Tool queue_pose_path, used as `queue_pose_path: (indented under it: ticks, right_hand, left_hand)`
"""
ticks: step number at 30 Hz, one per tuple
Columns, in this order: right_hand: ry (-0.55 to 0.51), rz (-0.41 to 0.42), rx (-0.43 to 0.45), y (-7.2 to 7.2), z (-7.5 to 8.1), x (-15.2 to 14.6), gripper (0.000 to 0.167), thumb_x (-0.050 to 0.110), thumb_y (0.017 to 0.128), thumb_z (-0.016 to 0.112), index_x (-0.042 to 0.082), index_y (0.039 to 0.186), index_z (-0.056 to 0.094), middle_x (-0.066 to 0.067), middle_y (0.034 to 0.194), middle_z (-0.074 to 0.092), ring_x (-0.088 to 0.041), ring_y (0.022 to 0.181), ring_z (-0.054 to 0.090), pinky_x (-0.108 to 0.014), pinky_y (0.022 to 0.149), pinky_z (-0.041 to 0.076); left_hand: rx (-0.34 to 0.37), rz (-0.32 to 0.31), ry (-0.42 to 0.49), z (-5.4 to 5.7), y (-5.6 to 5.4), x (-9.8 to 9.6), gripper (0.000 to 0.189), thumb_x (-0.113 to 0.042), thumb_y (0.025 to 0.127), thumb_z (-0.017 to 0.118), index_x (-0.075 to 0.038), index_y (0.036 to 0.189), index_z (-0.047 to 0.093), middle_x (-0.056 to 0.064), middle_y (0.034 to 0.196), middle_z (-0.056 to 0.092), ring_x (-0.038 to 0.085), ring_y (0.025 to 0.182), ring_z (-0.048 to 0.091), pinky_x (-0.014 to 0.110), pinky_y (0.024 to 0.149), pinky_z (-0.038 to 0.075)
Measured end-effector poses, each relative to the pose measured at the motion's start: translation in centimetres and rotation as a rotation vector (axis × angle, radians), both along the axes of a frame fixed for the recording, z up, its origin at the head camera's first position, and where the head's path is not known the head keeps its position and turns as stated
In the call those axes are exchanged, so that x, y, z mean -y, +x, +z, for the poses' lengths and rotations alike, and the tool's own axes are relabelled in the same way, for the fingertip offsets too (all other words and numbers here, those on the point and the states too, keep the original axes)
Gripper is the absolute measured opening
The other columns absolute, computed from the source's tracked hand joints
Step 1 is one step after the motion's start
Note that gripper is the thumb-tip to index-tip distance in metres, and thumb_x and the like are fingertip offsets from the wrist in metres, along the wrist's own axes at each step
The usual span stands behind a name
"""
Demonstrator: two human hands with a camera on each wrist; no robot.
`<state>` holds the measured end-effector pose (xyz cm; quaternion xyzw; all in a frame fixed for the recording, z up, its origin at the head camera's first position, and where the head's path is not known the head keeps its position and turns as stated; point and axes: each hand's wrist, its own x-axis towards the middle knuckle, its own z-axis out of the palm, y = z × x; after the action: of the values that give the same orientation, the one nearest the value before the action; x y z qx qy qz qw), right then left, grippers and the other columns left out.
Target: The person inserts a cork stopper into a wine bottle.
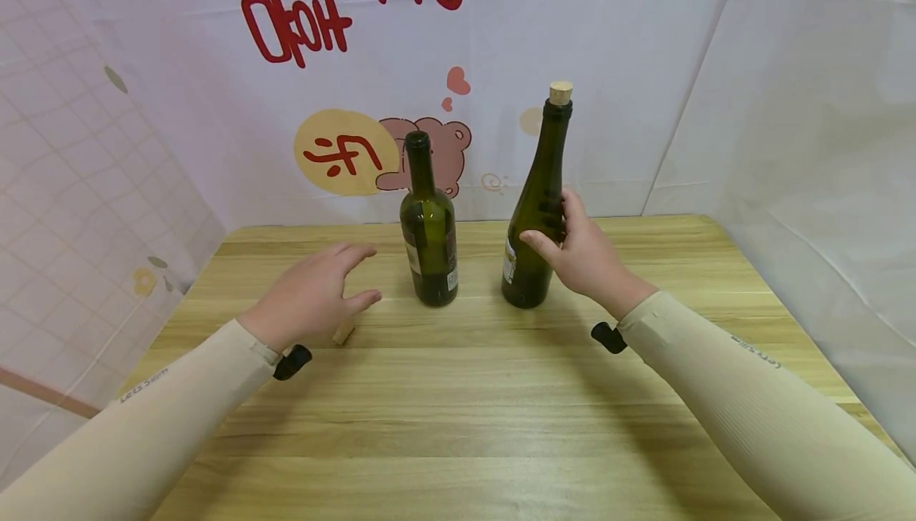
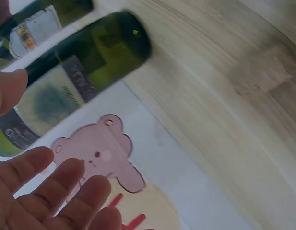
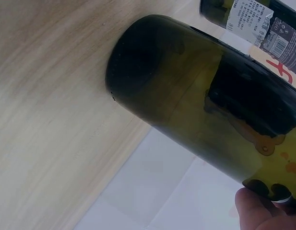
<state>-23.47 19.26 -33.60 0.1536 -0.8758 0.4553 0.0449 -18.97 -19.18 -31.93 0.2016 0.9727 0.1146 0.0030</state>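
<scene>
Two green glass wine bottles stand on the wooden table. In the right-hand bottle (image 1: pixel 525 211) a pale cork (image 1: pixel 560 92) sticks up from the mouth. My right hand (image 1: pixel 583 254) grips this bottle around its middle, thumb in front and fingers behind. The other bottle (image 1: pixel 429 235) shows an uncorked mouth. To its left my left hand (image 1: pixel 318 290) hovers with fingers and thumb spread, apart from the glass and holding nothing. A loose cork (image 2: pixel 265 72) lies on the table, mostly hidden below my left hand in the head view.
The wooden table (image 1: pixel 429 417) ends at a white cloth backdrop (image 1: pixel 608 44) printed with red characters and a pink bear. More cloth (image 1: pixel 93 155) hangs along the left side, and also along the right. The bottles stand close to the back edge.
</scene>
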Motion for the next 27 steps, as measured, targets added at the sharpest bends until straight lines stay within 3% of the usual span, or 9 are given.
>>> queue_pose_path:
  ticks: [6,13,27]
  right_hand:
    - [-0.001,-0.001,0.006,0.0,0.0,0.0,0.075,0.039,0.104,0.067,0.015,0.160,0.024,-0.015,0.150,0.052,-0.038,0.141,0.057,-0.060,0.116,0.045]
    - [-0.005,0.000,0.010,-0.1,-0.1,-0.1,0.077,0.038,0.104,0.067,0.014,0.161,0.023,-0.015,0.151,0.052,-0.038,0.141,0.057,-0.060,0.115,0.046]
    - [-0.002,-0.001,0.020,-0.2,-0.2,-0.2,0.077,0.040,0.103,0.067,0.014,0.161,0.023,-0.015,0.152,0.051,-0.038,0.142,0.056,-0.060,0.116,0.045]
  left_hand:
    - [0.044,0.043,-0.029,-1.0,-0.3,1.1,0.067,-0.044,0.100,0.069,-0.005,0.152,0.052,0.016,0.155,0.056,0.040,0.143,0.053,0.059,0.116,0.045]
    - [0.134,0.084,-0.028,-2.0,-0.4,1.9,0.067,-0.045,0.100,0.069,-0.002,0.149,0.055,0.020,0.145,0.064,0.039,0.131,0.063,0.059,0.108,0.050]
    - [0.208,0.103,-0.070,-3.2,-0.6,2.4,0.067,-0.046,0.099,0.069,0.000,0.145,0.057,0.021,0.132,0.070,0.038,0.120,0.069,0.058,0.100,0.055]
